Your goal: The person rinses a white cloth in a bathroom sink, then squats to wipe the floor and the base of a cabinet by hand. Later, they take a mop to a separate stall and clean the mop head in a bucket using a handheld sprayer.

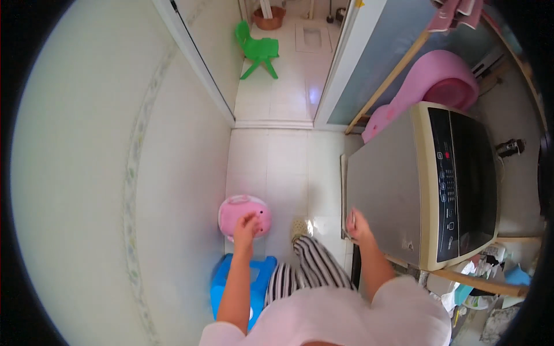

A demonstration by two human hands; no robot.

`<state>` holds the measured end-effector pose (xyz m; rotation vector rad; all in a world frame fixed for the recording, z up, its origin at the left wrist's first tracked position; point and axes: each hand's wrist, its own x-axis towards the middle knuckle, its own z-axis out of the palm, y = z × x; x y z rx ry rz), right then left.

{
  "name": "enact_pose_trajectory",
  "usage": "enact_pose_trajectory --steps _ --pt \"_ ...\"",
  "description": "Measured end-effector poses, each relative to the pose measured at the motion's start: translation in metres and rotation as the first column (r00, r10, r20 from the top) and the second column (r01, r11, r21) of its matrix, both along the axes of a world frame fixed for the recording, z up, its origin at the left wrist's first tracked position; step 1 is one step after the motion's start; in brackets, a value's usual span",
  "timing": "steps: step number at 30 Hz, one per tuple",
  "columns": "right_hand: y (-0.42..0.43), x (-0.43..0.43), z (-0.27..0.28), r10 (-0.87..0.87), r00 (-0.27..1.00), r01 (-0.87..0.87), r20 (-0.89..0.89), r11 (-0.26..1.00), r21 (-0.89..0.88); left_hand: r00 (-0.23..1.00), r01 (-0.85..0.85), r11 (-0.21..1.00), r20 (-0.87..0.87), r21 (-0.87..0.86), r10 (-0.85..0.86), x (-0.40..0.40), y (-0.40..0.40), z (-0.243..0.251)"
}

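Observation:
My left hand (248,227) hangs in the air above a pink plastic step stool or lidded tub (229,216) with dark eye-like dots, on the floor by the left wall. Its fingers are loosely bent and slightly apart, with nothing visible in them. My right hand (358,227) is in front of the grey side panel of a top-loading washing machine (385,181), fingers curled. A light streak shows at those fingers; whether it is a held thing is unclear. Below my left forearm stands a blue plastic container (223,281), partly hidden by the arm.
Ahead, a sliding-door threshold (272,124) leads to a tiled room with a green child's chair (259,47), a brown basin (269,19) and a squat toilet (312,38). A pink plastic tub (415,78) stands behind the washer. Mixed items (480,285) crowd the right.

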<state>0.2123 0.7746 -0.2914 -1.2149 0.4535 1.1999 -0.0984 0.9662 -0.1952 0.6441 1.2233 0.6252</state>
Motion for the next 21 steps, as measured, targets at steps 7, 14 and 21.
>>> enact_pose_trajectory --steps 7,14,21 --pt "0.244 0.067 0.072 0.145 0.986 -0.158 0.078 0.968 0.196 0.990 -0.122 0.992 0.069 0.030 0.119 0.035 0.137 0.021" --pt "0.385 0.121 0.065 0.115 0.990 -0.134 0.082 0.952 0.275 0.993 -0.007 1.000 0.121 0.026 0.004 0.119 0.305 0.013" --pt "0.513 0.185 0.077 0.012 0.998 -0.028 0.061 0.959 0.281 0.971 0.169 0.972 0.140 0.163 -0.192 0.250 0.495 0.050"
